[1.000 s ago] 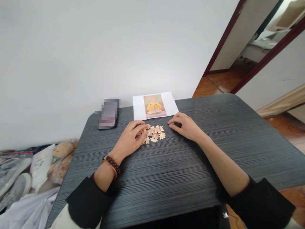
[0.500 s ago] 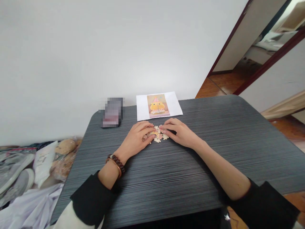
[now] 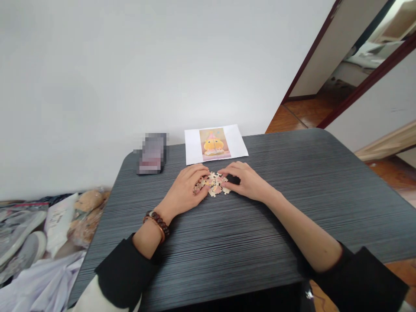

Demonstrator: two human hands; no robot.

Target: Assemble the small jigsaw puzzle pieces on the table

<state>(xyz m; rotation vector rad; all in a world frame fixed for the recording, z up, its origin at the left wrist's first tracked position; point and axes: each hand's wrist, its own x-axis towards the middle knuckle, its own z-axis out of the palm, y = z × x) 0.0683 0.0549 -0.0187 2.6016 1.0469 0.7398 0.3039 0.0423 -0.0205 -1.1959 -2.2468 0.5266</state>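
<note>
1. A small heap of puzzle pieces (image 3: 215, 183) lies on the dark striped worktop (image 3: 247, 242), towards its far side, between the two hands.
2. The left hand (image 3: 186, 192) rests palm down, its fingers (image 3: 202, 177) loosely spread over the heap's left edge, touching the pieces rather than pinching any.
3. The right hand (image 3: 247, 181) lies flat on the other side, fingertips on the heap's right edge, nothing gripped; together the hands seem to pen the pieces in.
4. A printed sheet (image 3: 216, 144) with a yellow cartoon figure lies just beyond the heap, facing the person, likely as a reference picture.
5. A dark phone (image 3: 151, 154), blurred out, sits left of the sheet.
6. I can read no writing or brand anywhere.
7. A beaded bracelet (image 3: 158, 220) circles the left wrist.
</note>
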